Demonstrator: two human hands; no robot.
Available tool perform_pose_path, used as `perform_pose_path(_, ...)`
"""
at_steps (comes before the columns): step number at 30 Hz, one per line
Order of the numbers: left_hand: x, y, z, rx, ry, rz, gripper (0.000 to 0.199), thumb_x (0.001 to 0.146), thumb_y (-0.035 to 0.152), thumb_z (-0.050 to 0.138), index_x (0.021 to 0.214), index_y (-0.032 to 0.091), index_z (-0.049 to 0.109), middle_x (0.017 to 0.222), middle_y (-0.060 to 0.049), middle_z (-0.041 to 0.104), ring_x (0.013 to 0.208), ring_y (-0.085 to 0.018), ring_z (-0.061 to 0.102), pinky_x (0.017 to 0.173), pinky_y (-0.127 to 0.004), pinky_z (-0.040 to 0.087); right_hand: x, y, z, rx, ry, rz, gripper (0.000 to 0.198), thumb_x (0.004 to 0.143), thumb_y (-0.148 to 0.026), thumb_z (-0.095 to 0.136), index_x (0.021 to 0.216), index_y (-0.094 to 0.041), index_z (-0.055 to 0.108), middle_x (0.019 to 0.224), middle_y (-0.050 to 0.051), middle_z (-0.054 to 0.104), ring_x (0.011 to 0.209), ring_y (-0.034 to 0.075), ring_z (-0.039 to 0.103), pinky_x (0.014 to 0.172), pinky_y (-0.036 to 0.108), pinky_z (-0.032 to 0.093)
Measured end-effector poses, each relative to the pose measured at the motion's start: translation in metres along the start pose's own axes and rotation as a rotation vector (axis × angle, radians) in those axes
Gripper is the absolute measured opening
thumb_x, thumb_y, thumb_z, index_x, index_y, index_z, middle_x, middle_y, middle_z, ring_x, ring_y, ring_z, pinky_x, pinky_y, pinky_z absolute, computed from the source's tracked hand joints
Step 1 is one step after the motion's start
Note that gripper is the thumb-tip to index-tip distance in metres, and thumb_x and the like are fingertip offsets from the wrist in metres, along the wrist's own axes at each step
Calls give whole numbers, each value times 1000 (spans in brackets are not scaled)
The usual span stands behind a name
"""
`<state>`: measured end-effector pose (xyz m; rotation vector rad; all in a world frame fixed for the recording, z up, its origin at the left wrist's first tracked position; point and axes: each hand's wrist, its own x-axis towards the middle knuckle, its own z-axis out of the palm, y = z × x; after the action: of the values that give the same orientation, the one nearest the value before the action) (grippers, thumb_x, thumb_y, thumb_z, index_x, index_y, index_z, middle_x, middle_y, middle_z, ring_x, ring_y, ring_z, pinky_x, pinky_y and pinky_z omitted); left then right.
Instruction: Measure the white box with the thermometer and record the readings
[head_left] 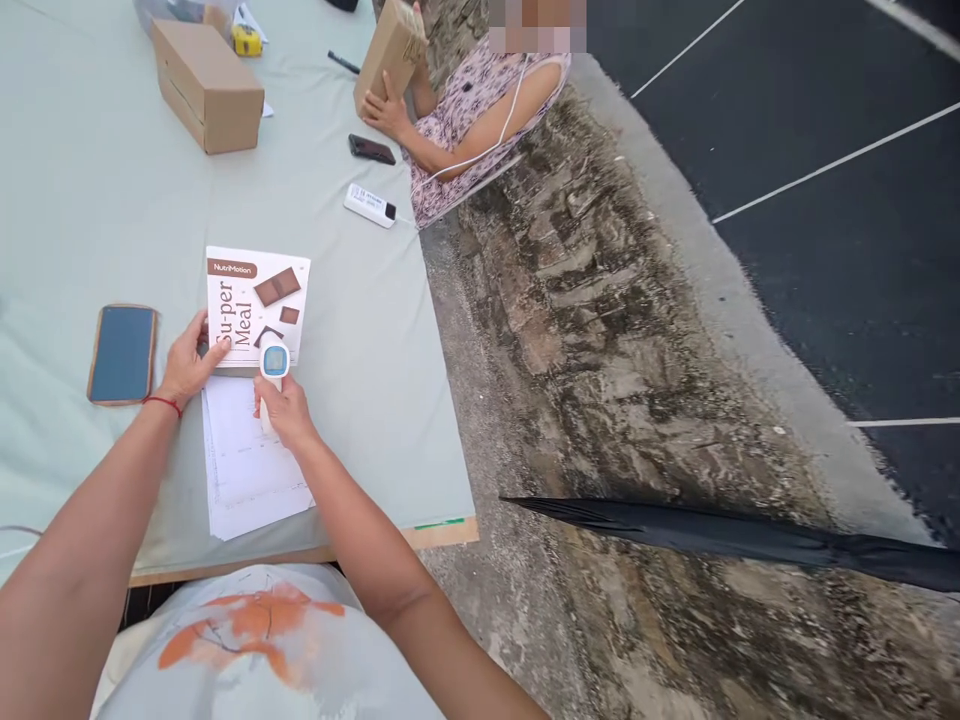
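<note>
Holding the white printed box (259, 308) over the near part of the table (382, 400), just beyond most of the loose papers (251, 475), with its front tipped up toward the head. Midway through, judging by the pose. Already done: lifting the box and bringing the white gadget (275, 362) up before its lower right corner. Not yet done: setting down either one. Cannot make out any figure on the small screen, nor tell about contact between gadget and box.

Pinching the box's lower left corner with the left hand (190, 360), thumb over the front, fingers bent along the side. Wrapping the right hand (286, 412) around the gadget's handle, above the papers. Slanting both forearms inward from below.

Farther out, having a phone (122, 354) left of the left hand, a brown carton (214, 90) beyond the box, and a co-worker's hand (385, 108) on another carton (391, 55).
</note>
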<state>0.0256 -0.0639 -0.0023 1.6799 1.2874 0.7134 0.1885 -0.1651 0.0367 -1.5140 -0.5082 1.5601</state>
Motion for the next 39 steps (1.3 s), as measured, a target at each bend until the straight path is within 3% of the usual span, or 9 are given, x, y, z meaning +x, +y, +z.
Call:
perform_pose_path(6,1,-3,1,-16,4,11,91,84,74,58,145,9,46,125,-15,64,107,-29,63,98,-42,49,-1,0,1,47,17,34,32,73,-45,62,89,-18,54,64,-5,51,53,11,48,50,23,46)
perform_pose_path(26,0,-6,0,-22,-3,-6,90,83,71,61,146,10,44,127,-15,63,112,-30,62,100,-45,49,-5,-4,5,60,23,46,34,72,-46,62,87,-17,53,62,-4,51,53,11,50,53,24,50)
perform_pose_path(30,0,-10,1,-30,11,-2,91,81,73,63,145,12,46,126,-15,63,114,-31,61,100,-46,50,-6,-2,4,71,10,45,41,69,-50,65,91,-18,52,64,-5,52,54,12,52,53,25,49)
perform_pose_path(39,1,-23,1,-38,58,22,96,83,76,58,150,13,31,124,-18,61,113,-31,61,104,-51,47,-40,-25,-12,23,11,-71,42,74,-54,66,89,-18,51,71,-2,56,61,14,58,59,26,51)
